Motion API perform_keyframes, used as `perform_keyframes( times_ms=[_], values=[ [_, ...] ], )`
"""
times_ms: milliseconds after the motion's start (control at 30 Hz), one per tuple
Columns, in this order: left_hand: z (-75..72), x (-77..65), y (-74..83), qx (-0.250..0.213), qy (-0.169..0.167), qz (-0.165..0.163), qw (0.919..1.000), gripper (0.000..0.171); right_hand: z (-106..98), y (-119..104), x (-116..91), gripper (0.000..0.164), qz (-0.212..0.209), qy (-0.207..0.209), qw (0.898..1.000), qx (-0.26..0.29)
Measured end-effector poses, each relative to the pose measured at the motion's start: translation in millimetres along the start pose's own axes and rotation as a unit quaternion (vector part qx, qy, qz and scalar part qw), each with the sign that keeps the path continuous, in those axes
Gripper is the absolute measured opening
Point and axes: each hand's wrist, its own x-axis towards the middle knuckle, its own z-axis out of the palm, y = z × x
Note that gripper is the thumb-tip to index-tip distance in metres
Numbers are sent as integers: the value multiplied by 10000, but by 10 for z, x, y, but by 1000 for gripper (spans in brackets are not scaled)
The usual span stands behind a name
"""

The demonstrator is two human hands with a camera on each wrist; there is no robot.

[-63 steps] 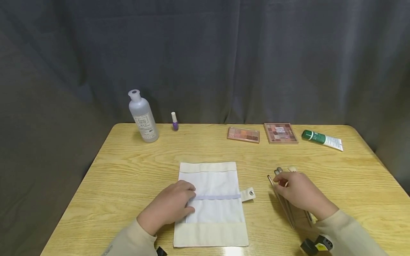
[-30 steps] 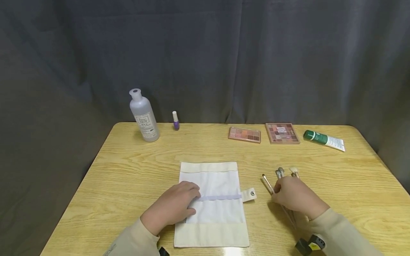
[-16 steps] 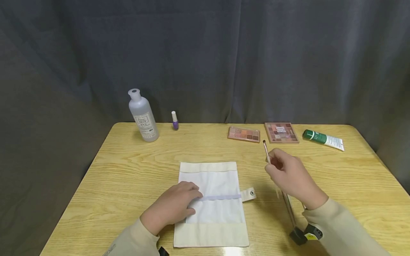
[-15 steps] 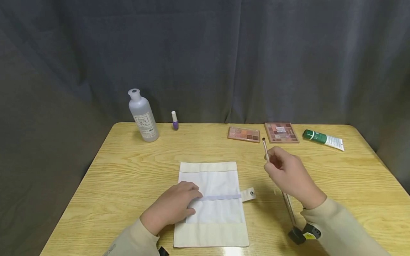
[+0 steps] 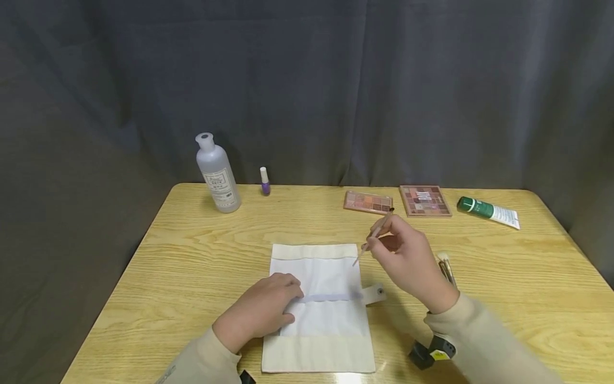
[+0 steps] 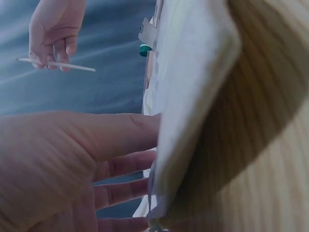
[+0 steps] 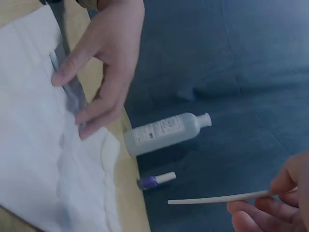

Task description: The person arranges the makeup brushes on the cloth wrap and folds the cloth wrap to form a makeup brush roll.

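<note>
A white cloth brush roll lies spread flat, with cream ends, a lavender elastic band across its middle and a snap strap at its right. My left hand rests on the roll's left side, fingers loosely extended over the cloth near the band. My right hand pinches a slim makeup brush between thumb and fingers, raised over the roll's upper right corner. The brush's dark tip points up and away, and its pale handle end slants down toward the roll.
Several makeup brushes lie on the table at the right, partly hidden by my right arm. Along the back stand a clear bottle and a purple nail polish bottle. Two eyeshadow palettes and a green-white tube lie further right.
My right hand has picked the slim brush up from the group at the right, lifted it and carried it left toward the roll, tilting it. The left hand stays nearly still.
</note>
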Motion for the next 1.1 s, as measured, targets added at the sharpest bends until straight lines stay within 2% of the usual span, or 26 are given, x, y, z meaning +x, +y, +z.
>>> perform_keyframes(
  times_ms=[267,367,567,800,1100],
  values=[
    [-37,17,13,89,-109,31,9999,31,295,19,56,12,855,-484,9930,661],
    [-37,23,18,86,-95,43,9999,31,416,13,90,13,1013,-672,9892,823],
    [-18,27,7,133,-119,-12,9998,31,618,5,125,6,1051,-1071,9839,974],
    [-12,39,1,221,-100,6,9997,32,797,60,141,6,1060,-1370,9788,1089],
    [-15,46,7,295,10,92,9995,32,941,111,95,8,1192,-1629,9738,1051]
  ],
)
